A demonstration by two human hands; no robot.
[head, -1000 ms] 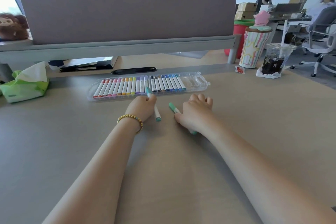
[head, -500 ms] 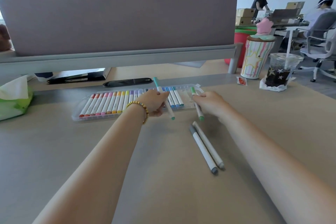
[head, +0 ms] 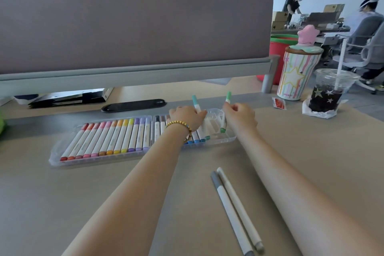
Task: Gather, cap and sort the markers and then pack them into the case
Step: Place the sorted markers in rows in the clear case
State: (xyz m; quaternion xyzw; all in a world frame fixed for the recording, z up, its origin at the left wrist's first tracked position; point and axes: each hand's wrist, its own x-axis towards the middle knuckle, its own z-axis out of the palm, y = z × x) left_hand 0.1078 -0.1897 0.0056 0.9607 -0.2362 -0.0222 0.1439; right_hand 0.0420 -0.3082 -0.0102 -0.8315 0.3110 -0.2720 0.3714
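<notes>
A clear plastic case (head: 56, 157) lies across the desk, holding a row of several capped markers (head: 108, 139) from red through purple, then dark and blue ones. My left hand (head: 187, 117) grips a teal-capped marker (head: 195, 103) tilted over the case's right part. My right hand (head: 241, 117) pinches a green-capped marker (head: 227, 98) over the case's empty right end. Two grey-capped markers (head: 234, 208) lie side by side on the desk between my forearms.
A desk divider panel (head: 133, 29) stands behind the case, with a black phone (head: 134, 105) in front of it. A striped tumbler (head: 295, 75), an iced drink cup (head: 330, 91) and a small red packet (head: 279, 103) sit at the right. People work at far desks.
Both hands rose from the desk with a marker each and moved over the case's right end. The two grey markers came into view on the desk.
</notes>
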